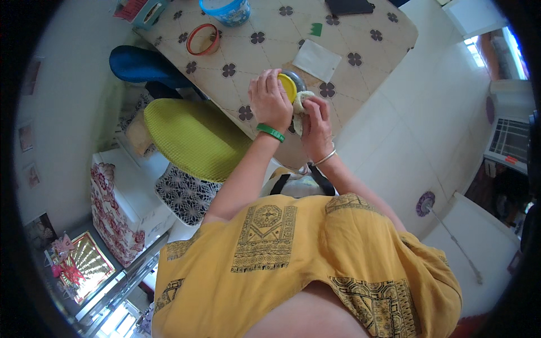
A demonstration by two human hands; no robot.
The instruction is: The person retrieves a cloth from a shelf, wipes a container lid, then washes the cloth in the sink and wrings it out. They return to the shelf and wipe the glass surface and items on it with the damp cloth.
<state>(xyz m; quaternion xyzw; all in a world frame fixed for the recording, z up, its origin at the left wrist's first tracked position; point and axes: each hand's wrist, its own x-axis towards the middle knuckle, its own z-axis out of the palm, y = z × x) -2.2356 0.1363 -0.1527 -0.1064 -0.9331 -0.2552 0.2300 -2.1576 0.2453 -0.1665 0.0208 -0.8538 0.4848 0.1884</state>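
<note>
Over the near part of a patterned tabletop, my left hand (270, 99) grips a jar with a yellow lid (288, 88), its fingers over the lid's left side. The jar's dark, rounded body (297, 79) shows beyond the lid; its contents cannot be made out. My right hand (317, 120) pinches a crumpled, pale cloth (301, 103) against the near right side of the jar. Just past the jar lies a flat white packet or folded sheet (317, 60).
The table (355, 103) also holds a blue tub (230, 12), a red-rimmed round container (203, 40), a green scrap (315, 29) and a dark flat item (350, 6). A yellow-green chair back (194, 135) stands at the left edge; a mop (426, 203) is at right.
</note>
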